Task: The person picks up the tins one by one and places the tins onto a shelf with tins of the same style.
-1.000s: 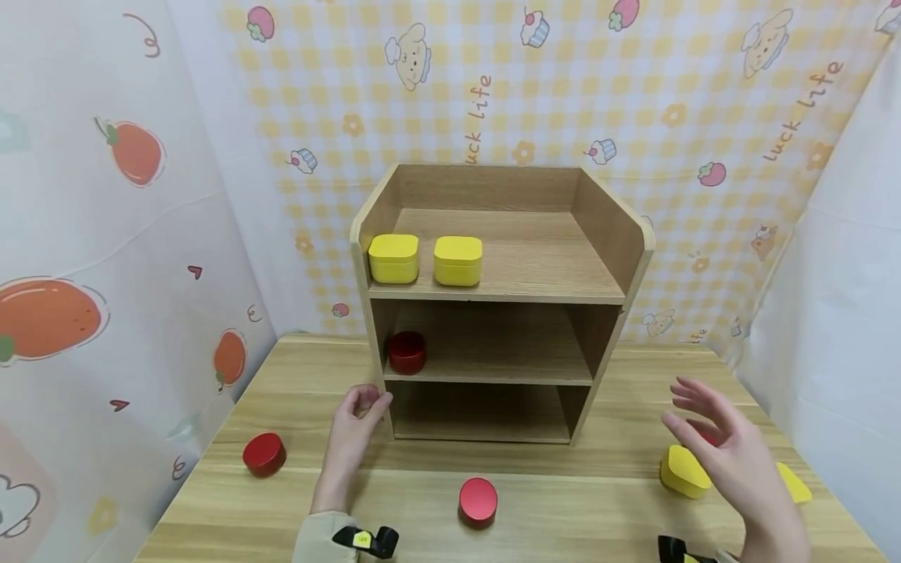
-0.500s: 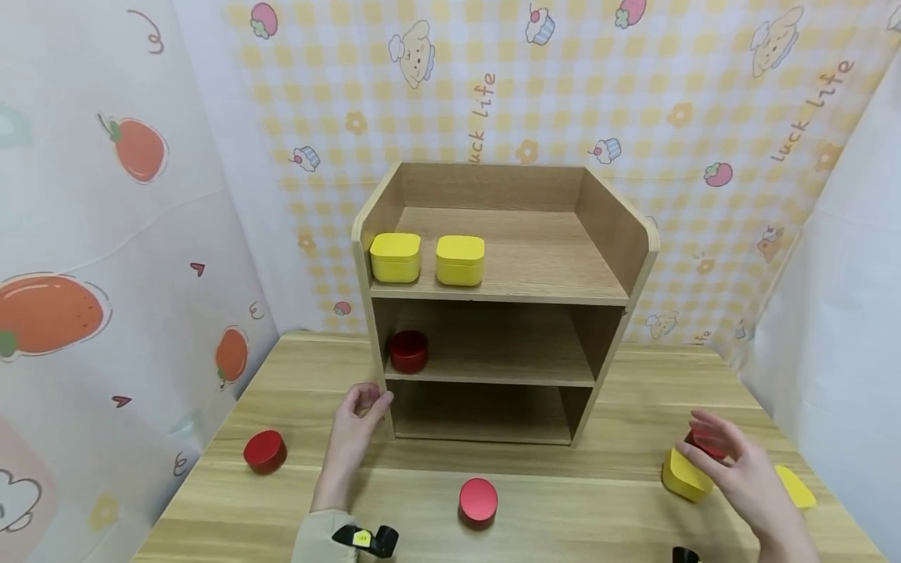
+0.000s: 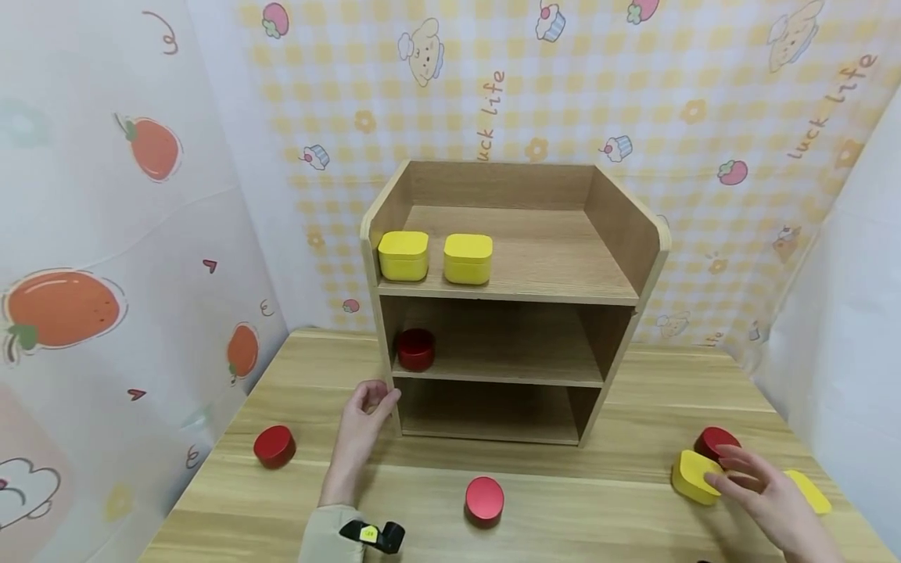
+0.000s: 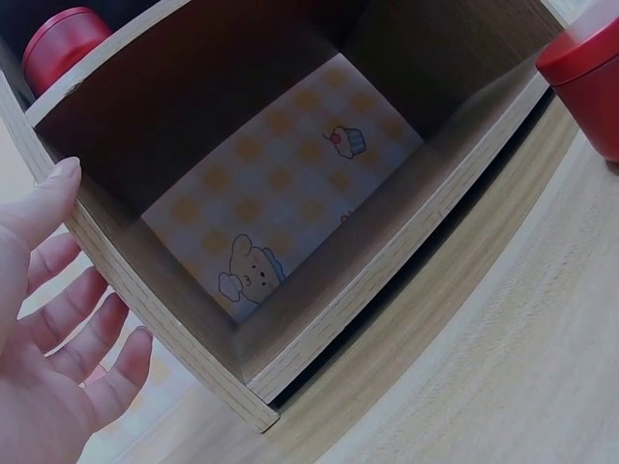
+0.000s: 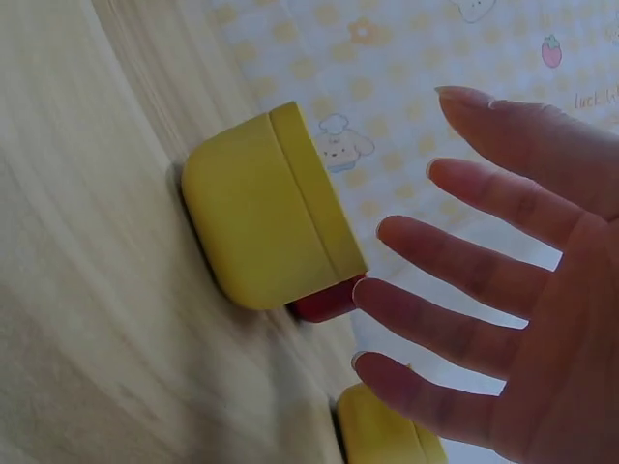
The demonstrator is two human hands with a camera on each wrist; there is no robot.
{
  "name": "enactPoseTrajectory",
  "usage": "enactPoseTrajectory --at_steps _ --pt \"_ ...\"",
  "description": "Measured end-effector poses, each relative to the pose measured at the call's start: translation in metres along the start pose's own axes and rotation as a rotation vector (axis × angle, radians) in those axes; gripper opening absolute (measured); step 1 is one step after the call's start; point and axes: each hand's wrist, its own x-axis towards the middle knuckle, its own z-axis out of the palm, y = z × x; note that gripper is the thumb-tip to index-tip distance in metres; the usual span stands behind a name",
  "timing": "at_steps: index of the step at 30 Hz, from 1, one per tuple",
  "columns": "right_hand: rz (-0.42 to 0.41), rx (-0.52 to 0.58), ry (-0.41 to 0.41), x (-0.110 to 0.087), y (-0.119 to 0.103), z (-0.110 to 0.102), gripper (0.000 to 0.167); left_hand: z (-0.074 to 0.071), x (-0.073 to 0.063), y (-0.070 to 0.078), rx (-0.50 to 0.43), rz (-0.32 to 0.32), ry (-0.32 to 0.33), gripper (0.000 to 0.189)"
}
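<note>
My left hand [image 3: 360, 422] rests beside the left side panel of a small wooden shelf [image 3: 542, 242]. In the left wrist view its thumb touches the panel's front edge, and relaxed fingers lie along the outside. At the right, my right hand [image 3: 774, 500] hovers close to a yellow rounded-square box [image 3: 693, 477], fingers spread. The right wrist view shows a gap between thumb and this lidded yellow box [image 5: 256, 213]. Just behind it sits a red round tin [image 3: 714, 439], partly hidden by the box. Another yellow box [image 3: 809, 493] is partly covered by the right hand.
Two yellow boxes, one leftmost [image 3: 403, 256] and one beside it [image 3: 468, 259], stand on the top tier. A red tin [image 3: 415, 349] sits on the middle tier. On the wooden table [image 3: 563, 532] are a red tin at left [image 3: 274, 446] and another in front [image 3: 484, 500].
My right hand has moved down and slightly right, to near the yellow box. The left hand keeps its place at the shelf. The head view has shifted slightly.
</note>
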Motion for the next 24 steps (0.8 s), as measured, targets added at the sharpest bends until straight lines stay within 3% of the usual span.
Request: enactPoseTrajectory --at_steps 5,11,20,24 --pt "0.064 0.01 -0.071 0.006 0.006 0.002 0.077 0.001 0.001 -0.002 -0.007 0.003 0.011 0.036" --pt "0.065 0.008 -0.099 0.014 0.013 0.008 0.077 0.0 0.002 0.0 -0.015 -0.024 0.003 0.033" --pt "0.021 -0.023 -0.136 0.021 0.022 0.014 0.084 0.0 -0.014 0.036 0.009 -0.018 -0.021 0.028" --pt "0.022 -0.049 -0.147 0.023 0.022 0.015 0.084 0.0 -0.016 0.038 -0.002 -0.016 -0.023 0.03"
